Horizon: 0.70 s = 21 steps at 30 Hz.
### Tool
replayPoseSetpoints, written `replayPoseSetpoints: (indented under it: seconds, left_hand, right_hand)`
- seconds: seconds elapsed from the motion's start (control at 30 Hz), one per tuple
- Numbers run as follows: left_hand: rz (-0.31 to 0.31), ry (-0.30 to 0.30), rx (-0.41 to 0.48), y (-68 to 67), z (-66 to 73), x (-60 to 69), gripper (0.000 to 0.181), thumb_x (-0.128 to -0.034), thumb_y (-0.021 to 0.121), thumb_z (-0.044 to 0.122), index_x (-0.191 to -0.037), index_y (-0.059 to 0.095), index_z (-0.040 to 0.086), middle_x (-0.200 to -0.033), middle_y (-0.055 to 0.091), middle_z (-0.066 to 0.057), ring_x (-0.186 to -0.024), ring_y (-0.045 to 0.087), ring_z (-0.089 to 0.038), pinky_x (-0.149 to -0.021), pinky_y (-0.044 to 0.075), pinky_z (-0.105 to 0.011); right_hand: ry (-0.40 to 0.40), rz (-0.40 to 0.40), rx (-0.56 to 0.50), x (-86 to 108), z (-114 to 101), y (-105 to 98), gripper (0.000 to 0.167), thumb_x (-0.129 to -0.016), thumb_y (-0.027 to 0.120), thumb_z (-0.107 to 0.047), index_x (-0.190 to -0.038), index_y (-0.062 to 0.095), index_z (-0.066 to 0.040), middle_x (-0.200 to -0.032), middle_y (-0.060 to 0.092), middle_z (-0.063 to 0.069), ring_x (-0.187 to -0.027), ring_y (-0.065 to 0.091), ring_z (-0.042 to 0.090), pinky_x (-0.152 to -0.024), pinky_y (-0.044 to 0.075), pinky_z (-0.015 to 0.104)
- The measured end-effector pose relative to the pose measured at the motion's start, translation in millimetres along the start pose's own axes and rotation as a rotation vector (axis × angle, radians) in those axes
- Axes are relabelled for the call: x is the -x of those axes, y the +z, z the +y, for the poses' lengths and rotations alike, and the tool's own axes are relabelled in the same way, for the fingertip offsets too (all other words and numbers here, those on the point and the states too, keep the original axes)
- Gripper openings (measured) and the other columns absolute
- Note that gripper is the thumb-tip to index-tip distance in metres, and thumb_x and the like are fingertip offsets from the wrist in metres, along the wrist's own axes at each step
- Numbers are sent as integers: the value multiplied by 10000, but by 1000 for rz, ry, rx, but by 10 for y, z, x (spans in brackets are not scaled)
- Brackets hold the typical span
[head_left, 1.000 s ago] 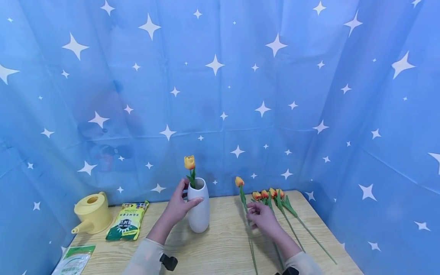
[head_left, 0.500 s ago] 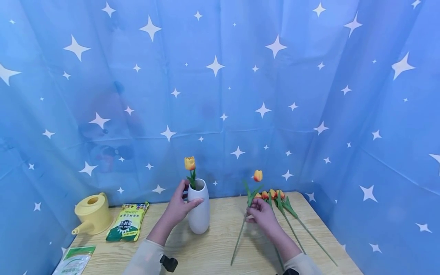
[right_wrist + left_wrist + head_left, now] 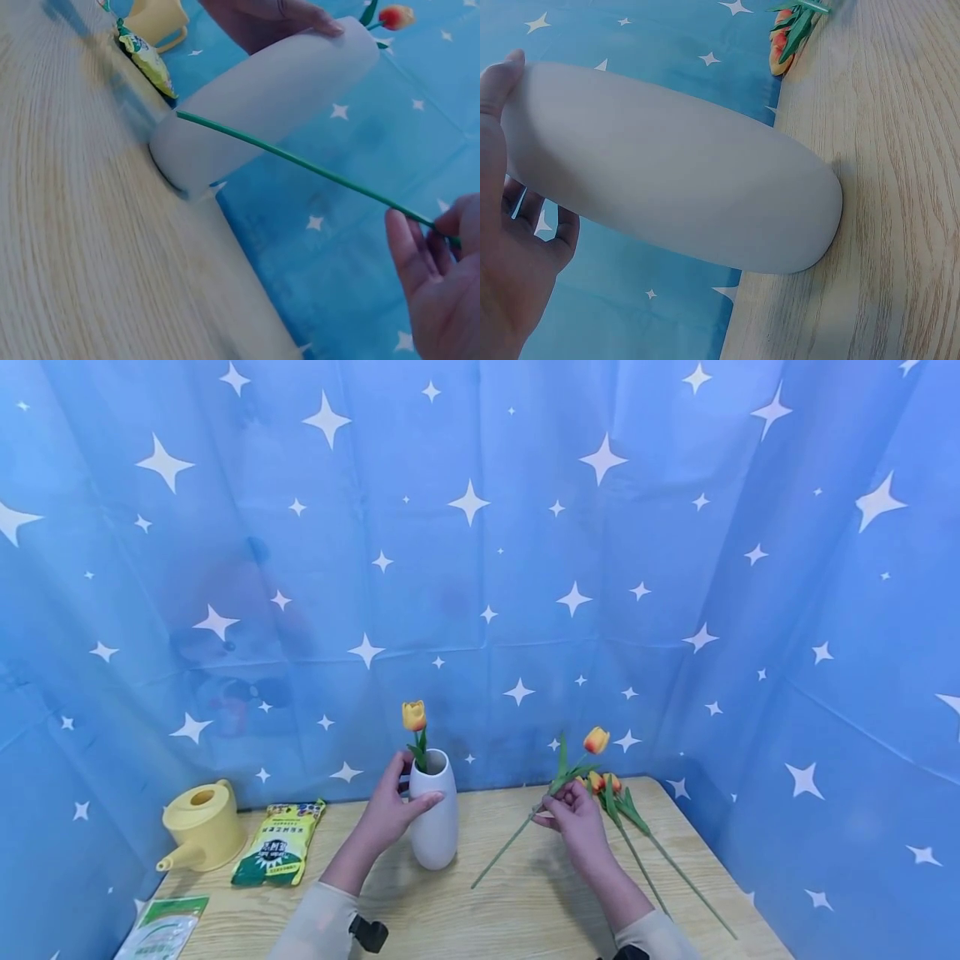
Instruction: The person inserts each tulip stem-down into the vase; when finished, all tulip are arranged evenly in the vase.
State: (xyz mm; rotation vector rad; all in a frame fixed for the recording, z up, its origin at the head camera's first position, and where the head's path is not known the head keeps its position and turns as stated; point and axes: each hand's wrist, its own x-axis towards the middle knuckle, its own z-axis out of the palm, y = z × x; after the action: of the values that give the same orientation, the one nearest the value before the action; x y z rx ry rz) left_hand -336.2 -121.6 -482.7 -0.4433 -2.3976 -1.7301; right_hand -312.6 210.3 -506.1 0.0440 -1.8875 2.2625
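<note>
My left hand point(image 3: 392, 806) grips the upper part of a white vase point(image 3: 437, 831), its thumb on the near side and its fingers around the left. The vase stands upright on the table with one yellow-orange tulip point(image 3: 414, 716) in its mouth. To the right, my right hand point(image 3: 583, 831) pinches the stem of another tulip point(image 3: 596, 741) below its leaves. That tulip is tilted, bloom up to the right and stem end down to the left. In the right wrist view its green stem point(image 3: 300, 161) crosses in front of the vase.
More tulips point(image 3: 630, 814) lie on the wooden table point(image 3: 480, 910) at the right, partly behind my right hand. On the left are a yellow watering can point(image 3: 206, 827), a yellow-green bag point(image 3: 277, 845) and a green-and-white packet point(image 3: 167, 928). A blue starred curtain point(image 3: 480, 568) hangs behind.
My right hand has picked up one tulip and tilted it: the bloom moved right, the stem end swung left and up. The left hand and vase have stayed in place.
</note>
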Motion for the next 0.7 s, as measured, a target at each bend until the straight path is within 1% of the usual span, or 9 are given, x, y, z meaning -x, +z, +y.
replayPoseSetpoints:
  seconds: [0.1, 0.17, 0.33, 0.47, 0.6, 0.7]
  left_hand:
    - [4, 0, -4, 2, 0, 1, 706, -910, 905, 541, -1416, 500, 260, -1492, 599, -86, -1381, 586, -437, -1074, 530, -677]
    - [5, 10, -6, 3, -6, -2, 697, -918, 900, 536, -1411, 501, 248, -1490, 601, -89, -1381, 587, -433, -1075, 528, -676]
    - [3, 23, -5, 9, -9, -11, 659, -932, 896, 513, -1387, 502, 246, -1471, 604, -93, -1356, 602, -421, -1046, 548, -662]
    - [2, 24, -5, 7, -4, -15, 650, -939, 898, 487, -1390, 499, 242, -1474, 596, -108, -1359, 597, -431, -1043, 548, -661]
    - [4, 8, -2, 0, 0, -13, 656, -937, 902, 477, -1399, 498, 243, -1484, 591, -116, -1370, 588, -442, -1053, 540, -674]
    - [1, 8, 6, -3, -3, -10, 643, -944, 903, 452, -1400, 503, 237, -1488, 596, -117, -1375, 587, -440, -1054, 538, -679]
  right_hand:
    - [-22, 11, -10, -9, -27, 14, 216, -1069, 606, 100, -1238, 472, 85, -1033, 607, 111, -927, 718, 181, -853, 672, 398]
    - [-30, 25, -28, -17, -37, 21, 222, -1069, 604, 108, -1241, 465, 87, -1038, 617, 119, -917, 727, 181, -845, 673, 399]
    - [-54, 40, -51, -17, -70, 35, 265, -1057, 607, 131, -1252, 443, 57, -1042, 605, 95, -916, 716, 163, -845, 672, 391]
    - [-91, 58, -73, -25, -112, 52, 310, -1060, 613, 117, -1271, 414, 9, -1055, 576, 90, -925, 695, 157, -861, 670, 398]
    - [-126, 85, -129, -54, -168, 84, 339, -1076, 598, 104, -1295, 388, -47, -1065, 544, 83, -941, 687, 175, -886, 665, 406]
    - [-156, 108, -180, -68, -222, 120, 370, -1085, 587, 105, -1328, 379, -81, -1054, 525, 73, -936, 671, 185, -888, 666, 412]
